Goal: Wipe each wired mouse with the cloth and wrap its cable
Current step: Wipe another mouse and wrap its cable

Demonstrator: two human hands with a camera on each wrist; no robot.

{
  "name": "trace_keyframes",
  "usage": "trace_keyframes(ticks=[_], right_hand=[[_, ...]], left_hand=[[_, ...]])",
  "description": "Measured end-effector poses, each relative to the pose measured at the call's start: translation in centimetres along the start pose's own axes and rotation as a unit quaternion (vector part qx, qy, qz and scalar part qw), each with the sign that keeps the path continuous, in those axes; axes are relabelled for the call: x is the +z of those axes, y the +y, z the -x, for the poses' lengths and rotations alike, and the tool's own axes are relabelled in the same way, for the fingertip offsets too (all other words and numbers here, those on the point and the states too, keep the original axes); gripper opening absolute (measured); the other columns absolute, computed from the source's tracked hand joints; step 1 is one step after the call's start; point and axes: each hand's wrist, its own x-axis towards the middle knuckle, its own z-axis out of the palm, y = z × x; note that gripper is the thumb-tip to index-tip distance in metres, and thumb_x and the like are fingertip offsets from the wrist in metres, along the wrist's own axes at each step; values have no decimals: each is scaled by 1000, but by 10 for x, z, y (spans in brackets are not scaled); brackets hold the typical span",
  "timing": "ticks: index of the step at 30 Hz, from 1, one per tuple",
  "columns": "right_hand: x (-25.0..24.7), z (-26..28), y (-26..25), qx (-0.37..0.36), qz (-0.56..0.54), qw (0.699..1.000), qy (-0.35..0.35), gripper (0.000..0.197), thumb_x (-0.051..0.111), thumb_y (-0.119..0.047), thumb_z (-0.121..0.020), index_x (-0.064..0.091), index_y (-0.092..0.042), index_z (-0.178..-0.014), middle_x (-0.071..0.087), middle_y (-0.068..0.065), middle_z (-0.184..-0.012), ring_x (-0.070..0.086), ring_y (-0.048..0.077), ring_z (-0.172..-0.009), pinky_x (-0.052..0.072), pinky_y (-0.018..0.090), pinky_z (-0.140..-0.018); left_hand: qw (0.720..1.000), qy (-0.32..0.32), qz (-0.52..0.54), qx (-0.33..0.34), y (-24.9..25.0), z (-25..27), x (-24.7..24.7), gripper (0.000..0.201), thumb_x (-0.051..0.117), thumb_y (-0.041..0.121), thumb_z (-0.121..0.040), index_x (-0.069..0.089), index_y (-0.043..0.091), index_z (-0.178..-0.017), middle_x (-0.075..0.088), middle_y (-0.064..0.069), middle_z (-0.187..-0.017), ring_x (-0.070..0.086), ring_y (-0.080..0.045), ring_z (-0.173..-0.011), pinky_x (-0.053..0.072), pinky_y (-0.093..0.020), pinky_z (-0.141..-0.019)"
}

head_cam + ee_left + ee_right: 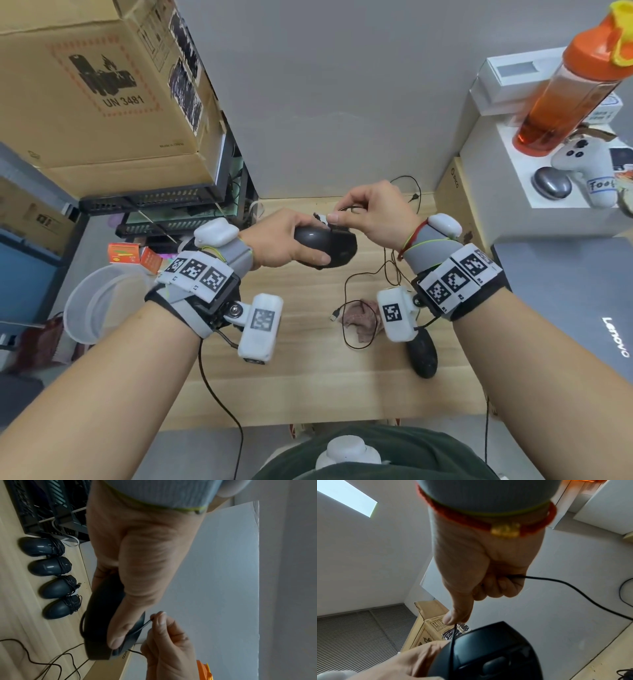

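My left hand grips a black wired mouse above the wooden table, thumb lying across its shell. My right hand pinches the mouse's thin black cable just above the front of the mouse; the cable's slack trails down onto the table. In the right wrist view the cable runs taut from thumb to mouse. A pinkish cloth lies crumpled on the table. Another black mouse lies unwrapped beside it. Several mice with wrapped cables sit in a row.
A big cardboard box stands on black trays at the left. At the right are an orange bottle, a white game controller and a grey laptop. A clear bowl sits off the table's left edge.
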Motion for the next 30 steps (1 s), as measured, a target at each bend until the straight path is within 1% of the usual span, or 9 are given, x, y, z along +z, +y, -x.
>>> trace_keyframes(ticks=[6, 11, 13, 15, 17, 22, 26, 28, 30], right_hand=[[3, -3, 17, 33, -115, 993, -13, 23, 76, -33, -84, 70, -14, -73, 38, -10, -50, 33, 6, -49, 29, 25, -53], [11, 7, 19, 69, -139, 987, -29, 36, 56, 7, -89, 61, -21, -66, 51, -15, -45, 41, -3, -43, 36, 15, -48], [21, 12, 20, 72, -154, 985, -32, 35, 51, 0, -96, 58, -18, -67, 43, -14, -42, 34, -1, -38, 30, 17, -45], [30, 16, 18, 51, -132, 989, -45, 28, 52, -20, -102, 68, -16, -80, 43, -14, -46, 35, 2, -41, 31, 15, -47], [38, 20, 16, 18, -80, 994, -68, 25, 52, -26, -102, 74, -20, -91, 49, -17, -52, 42, 0, -48, 32, 12, -53], [34, 24, 1, -29, 5, 991, -128, 24, 58, -27, -98, 76, -14, -88, 40, -14, -44, 40, 3, -48, 29, 16, -52], [16, 15, -10, -43, -20, 993, -108, 23, 63, -25, -96, 74, -14, -80, 54, -9, -52, 45, 2, -47, 33, 16, -52], [9, 11, -11, -53, -13, 995, -84, 24, 64, -33, -94, 73, -20, -77, 65, 2, -58, 59, 13, -52, 43, 27, -54], [6, 5, -6, -46, -16, 997, -63, 29, 63, -49, -86, 72, -23, -75, 71, 11, -68, 68, 28, -62, 53, 37, -62]], left_hand=[[998, -31, 28, 56, 8, 10, -5, 50, 89, 19, -76, 71, 16, -122, 75, -6, -111, 71, -21, -100, 55, -32, -92], [989, 43, 131, 49, 14, 12, -8, 47, 80, 7, -84, 61, 9, -127, 73, -4, -87, 62, -21, -67, 40, -24, -48], [977, 101, 185, 39, 13, 9, -6, 53, 85, 10, -81, 57, 6, -126, 75, -3, -88, 62, -28, -71, 46, -32, -55], [964, 159, 207, 47, 9, 6, -7, 59, 86, 19, -75, 60, 8, -127, 77, -6, -102, 66, -35, -86, 55, -51, -80], [959, 191, 204, 52, 5, 4, -10, 55, 84, 20, -77, 66, 9, -127, 76, -9, -113, 71, -33, -105, 52, -54, -103], [971, 207, 118, 2, -10, -3, -16, 40, 85, 18, -82, 72, 21, -119, 76, -10, -110, 71, -34, -106, 56, -55, -96], [990, 137, 40, -3, -15, 0, -14, 34, 85, 15, -83, 74, 24, -114, 77, -12, -98, 71, -22, -78, 60, -45, -73], [995, 92, 20, 15, -12, 3, -11, 32, 83, 10, -83, 74, 17, -113, 76, -8, -95, 68, -14, -73, 57, -32, -67], [998, 60, -12, 28, -8, 3, -7, 34, 84, 11, -82, 73, 14, -115, 76, -7, -100, 72, -17, -85, 60, -33, -77]])
